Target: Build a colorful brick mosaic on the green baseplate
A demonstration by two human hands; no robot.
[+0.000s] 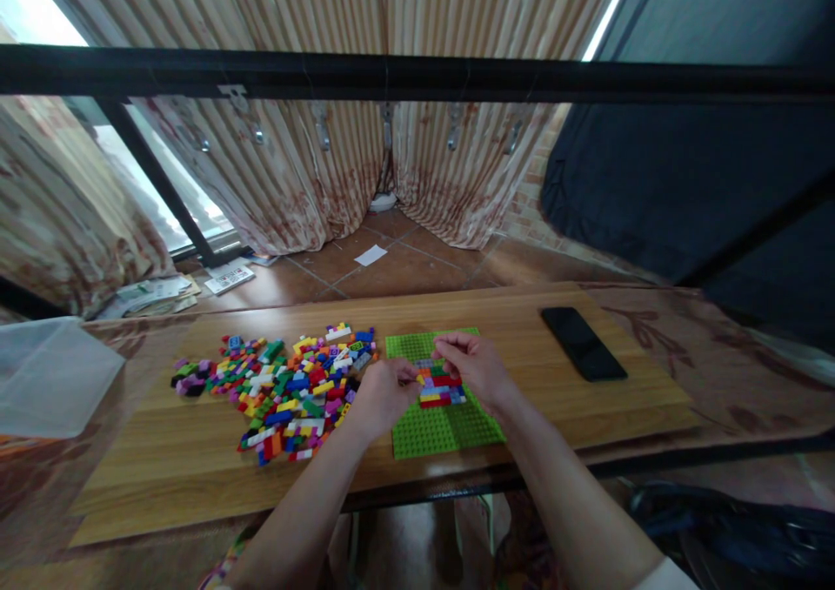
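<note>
We see the multicoloured brick rows (444, 395) about the middle of the green baseplate (417, 439), between our hands. Our left hand (384, 392) has its fingertips bunched at the rows' left side, our right hand (481, 371) curls its fingers over their far right; whether either pinches a brick, we cannot tell. Pressing off-centre could seat a brick crooked, since our fingers crowd the studs. The baseplate lies near the counter's (554, 416) near edge, so a tug could slide it over. Leftward, our forearm could scatter the loose bricks (287, 394).
</note>
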